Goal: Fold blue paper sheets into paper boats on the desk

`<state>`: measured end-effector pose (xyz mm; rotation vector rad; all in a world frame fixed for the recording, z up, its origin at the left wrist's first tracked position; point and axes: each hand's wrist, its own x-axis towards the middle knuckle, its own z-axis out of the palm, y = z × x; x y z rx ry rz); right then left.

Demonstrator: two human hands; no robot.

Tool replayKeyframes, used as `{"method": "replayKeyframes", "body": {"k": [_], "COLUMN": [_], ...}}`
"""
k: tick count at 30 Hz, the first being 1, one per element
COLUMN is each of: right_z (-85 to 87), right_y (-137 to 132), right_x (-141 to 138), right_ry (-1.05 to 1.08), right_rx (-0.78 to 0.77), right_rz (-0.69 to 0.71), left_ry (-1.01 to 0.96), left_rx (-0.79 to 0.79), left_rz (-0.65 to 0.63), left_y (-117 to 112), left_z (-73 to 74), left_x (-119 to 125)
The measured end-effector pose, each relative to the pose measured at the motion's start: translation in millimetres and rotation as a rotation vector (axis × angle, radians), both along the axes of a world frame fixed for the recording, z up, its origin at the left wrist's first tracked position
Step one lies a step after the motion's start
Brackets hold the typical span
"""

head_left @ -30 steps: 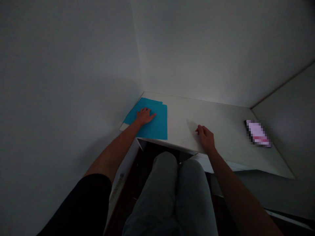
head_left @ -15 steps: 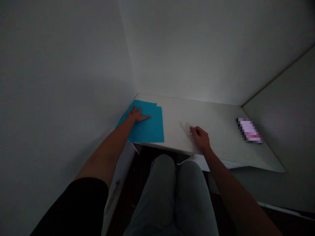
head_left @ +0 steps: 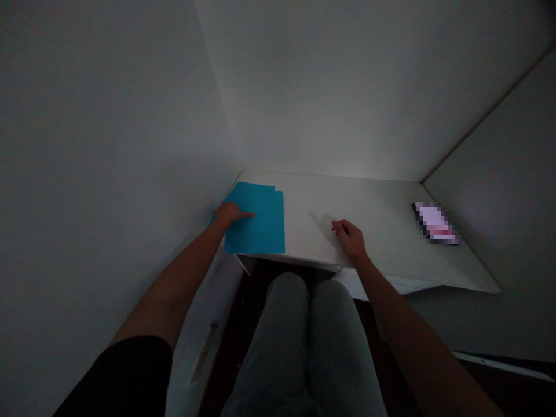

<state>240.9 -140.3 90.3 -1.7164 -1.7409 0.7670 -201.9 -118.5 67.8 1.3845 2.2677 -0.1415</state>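
Note:
Two overlapping sheets of blue paper or card [head_left: 260, 223] lie at the left end of a white desk [head_left: 369, 200]. My left hand [head_left: 230, 213] rests flat on their left edge, gripping nothing. My right hand [head_left: 350, 238] sits on the bare white desktop near the front edge, its fingers loosely curled and holding nothing. It is to the right of the blue sheets and not touching them. Part of the sheets' left corner is hidden under my left hand.
A phone [head_left: 434, 223] with a pixelated screen lies near the desk's right end. White walls [head_left: 108, 116] rise at the back and left of the desk. My knees in grey trousers [head_left: 299, 341] are below its front edge.
My left hand has slid left across the blue sheets to their left edge. My right hand has barely shifted, and the view has turned slightly.

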Motion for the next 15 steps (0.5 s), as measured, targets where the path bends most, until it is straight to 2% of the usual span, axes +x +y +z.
{"method": "replayKeyframes", "body": {"k": [5, 15], "right_z": [1.0, -4.0], "right_y": [-2.2, -0.3], "right_x": [2.0, 2.5], "right_ry": [0.068, 0.119], "right_rx": [0.012, 0.021], "right_rz": [0.011, -0.008], "left_ry": [0.006, -0.056], "left_rx": [-0.007, -0.020], "left_rz": [-0.021, 0.061], "left_y": [-2.2, -3.8], "left_z": [5.2, 10.9], "left_x": [6.1, 7.5]}}
